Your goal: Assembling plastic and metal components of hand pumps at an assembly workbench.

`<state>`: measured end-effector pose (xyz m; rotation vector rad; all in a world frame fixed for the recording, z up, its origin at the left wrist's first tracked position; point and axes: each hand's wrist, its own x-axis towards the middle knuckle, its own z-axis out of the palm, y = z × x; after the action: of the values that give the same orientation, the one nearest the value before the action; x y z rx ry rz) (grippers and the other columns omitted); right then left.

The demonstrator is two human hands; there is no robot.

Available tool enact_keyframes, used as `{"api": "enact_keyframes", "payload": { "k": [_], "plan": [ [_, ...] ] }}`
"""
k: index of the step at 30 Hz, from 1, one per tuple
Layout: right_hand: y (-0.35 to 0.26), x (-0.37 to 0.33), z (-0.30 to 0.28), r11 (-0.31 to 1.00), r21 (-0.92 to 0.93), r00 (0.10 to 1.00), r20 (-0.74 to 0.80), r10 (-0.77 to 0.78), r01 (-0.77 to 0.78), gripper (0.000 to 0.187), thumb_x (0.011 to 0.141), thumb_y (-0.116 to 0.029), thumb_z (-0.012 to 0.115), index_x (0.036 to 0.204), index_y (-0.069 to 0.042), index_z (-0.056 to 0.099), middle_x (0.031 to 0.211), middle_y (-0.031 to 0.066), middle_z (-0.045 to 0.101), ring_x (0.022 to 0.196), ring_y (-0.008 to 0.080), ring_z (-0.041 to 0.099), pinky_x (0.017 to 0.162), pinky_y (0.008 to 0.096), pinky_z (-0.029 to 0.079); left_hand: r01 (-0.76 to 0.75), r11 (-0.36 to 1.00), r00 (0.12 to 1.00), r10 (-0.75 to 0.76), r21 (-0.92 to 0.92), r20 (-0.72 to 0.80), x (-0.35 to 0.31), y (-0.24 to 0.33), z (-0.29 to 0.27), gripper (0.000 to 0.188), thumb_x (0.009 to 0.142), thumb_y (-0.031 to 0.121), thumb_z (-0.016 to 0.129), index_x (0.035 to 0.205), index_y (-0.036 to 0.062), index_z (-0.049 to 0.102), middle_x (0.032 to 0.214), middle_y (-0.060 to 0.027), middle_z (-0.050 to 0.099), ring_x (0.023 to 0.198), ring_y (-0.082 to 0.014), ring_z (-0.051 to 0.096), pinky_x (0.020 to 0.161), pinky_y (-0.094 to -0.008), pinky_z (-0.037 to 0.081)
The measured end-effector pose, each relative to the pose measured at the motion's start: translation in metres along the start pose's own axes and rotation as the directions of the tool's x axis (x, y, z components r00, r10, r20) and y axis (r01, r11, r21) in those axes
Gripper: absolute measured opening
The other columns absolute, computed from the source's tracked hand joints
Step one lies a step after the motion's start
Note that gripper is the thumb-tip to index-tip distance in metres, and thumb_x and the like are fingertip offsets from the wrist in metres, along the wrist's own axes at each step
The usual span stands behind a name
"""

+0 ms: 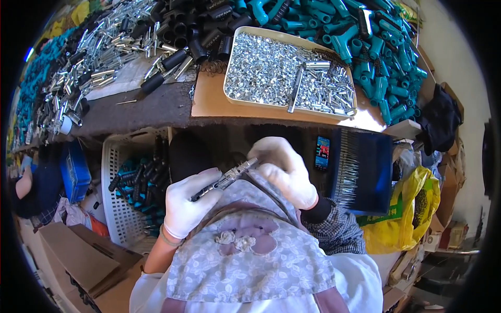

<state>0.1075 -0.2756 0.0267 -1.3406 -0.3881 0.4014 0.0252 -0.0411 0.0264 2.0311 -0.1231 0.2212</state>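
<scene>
In front of my apron, my left hand point(190, 201), in a white glove, is closed around a slim silvery metal tube assembly point(229, 179) with a dark lower end. The assembly tilts up to the right, toward the other glove. My right hand point(286, 172), gloved in white too, is at its upper end with curled fingers. Whatever sits between those fingertips is hidden. Beyond both hands, a cream tray point(228, 78) on the bench is full of small shiny metal parts. A longer metal tube piece point(297, 86) lies across the parts in it.
Teal plastic handles point(399, 65) are heaped at back right, black ones point(201, 31) at back centre, metal tubes point(104, 75) at back left. Under the bench edge are a white basket point(117, 208), a blue bin point(373, 177) of thin metal rods and a phone point(322, 153). Another person's arm point(24, 182) shows far left.
</scene>
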Motion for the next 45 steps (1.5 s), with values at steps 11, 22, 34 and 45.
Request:
{"api": "enact_keyframes", "payload": {
  "k": [11,22,34,45],
  "plan": [
    [0.012,-0.011,0.009,0.876,-0.422,0.972,0.126,-0.196,0.231,0.033,0.091,-0.008,0.063,0.123,0.003,0.063,0.115,0.0164,0.064,0.105,0.0284,0.065,0.093,0.0353,0.052,0.013,0.996,1.000,-0.011,0.083,-0.026,0.005,0.004,0.005,0.030,0.078,0.007,0.077,0.107,0.0000,0.074,0.098,-0.0190,0.074,0.085,-0.0319,0.074,0.076,-0.0350,0.057],
    [-0.038,0.016,-0.038,0.820,-0.557,0.991,0.104,-0.089,0.132,0.027,0.095,-0.010,0.065,0.119,0.001,0.067,0.108,0.0113,0.069,0.100,0.0213,0.068,0.091,0.0340,0.054,0.012,0.991,0.999,-0.006,0.130,-0.047,0.008,0.011,0.004,0.028,0.079,0.006,0.074,0.105,-0.0033,0.073,0.096,-0.0202,0.074,0.085,-0.0312,0.074,0.078,-0.0347,0.057],
    [-0.115,0.134,-0.230,-0.018,-0.984,0.742,-0.122,-0.660,-0.179,0.016,0.090,-0.021,0.062,0.094,-0.014,0.075,0.093,0.0111,0.071,0.089,0.0341,0.069,0.079,0.0445,0.055,0.097,0.994,0.994,-0.095,0.056,-0.047,0.005,0.029,0.014,0.028,0.080,0.005,0.071,0.106,-0.0056,0.073,0.093,-0.0176,0.075,0.084,-0.0209,0.073,0.080,-0.0310,0.056],
    [-0.110,0.191,-0.225,-0.234,-0.873,0.746,-0.195,-0.636,-0.428,0.024,0.084,-0.031,0.072,0.089,-0.008,0.067,0.090,0.0146,0.072,0.087,0.0353,0.071,0.073,0.0473,0.057,0.071,0.997,0.997,-0.070,0.029,-0.045,0.011,0.024,0.018,0.028,0.080,0.007,0.073,0.106,-0.0052,0.073,0.091,-0.0190,0.074,0.083,-0.0208,0.074,0.077,-0.0303,0.056]
  ]
}}
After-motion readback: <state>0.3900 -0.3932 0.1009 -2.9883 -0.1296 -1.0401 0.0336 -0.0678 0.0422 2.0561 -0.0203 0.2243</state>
